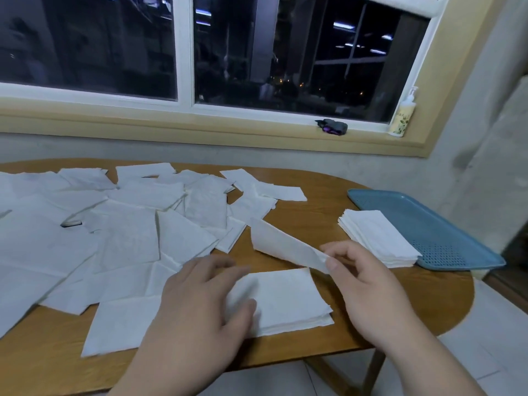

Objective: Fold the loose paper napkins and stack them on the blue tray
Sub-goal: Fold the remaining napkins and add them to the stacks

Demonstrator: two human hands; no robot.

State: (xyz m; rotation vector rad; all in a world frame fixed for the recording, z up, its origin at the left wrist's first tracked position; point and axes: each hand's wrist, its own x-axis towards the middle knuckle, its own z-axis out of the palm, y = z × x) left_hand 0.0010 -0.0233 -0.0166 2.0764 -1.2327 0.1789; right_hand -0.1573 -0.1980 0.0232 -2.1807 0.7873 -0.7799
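Step in hand: folding. Right hand (368,284) pinches a lifted napkin (285,247) by its edge; left hand (200,295) - fingers relaxed - presses the folded napkin (288,298) on the table (314,218). Next: fold over, crease, then move to the stack (377,238) on the blue tray (445,224), edges aligned.

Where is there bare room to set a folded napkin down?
Bare wood between the loose napkins and the stack; blue tray's far half behind the stack. Left tabletop is crowded; the right hand pinches a napkin.

Oval wooden table (314,224), loose napkins (128,224), folded napkin (285,298), blue tray (445,224)
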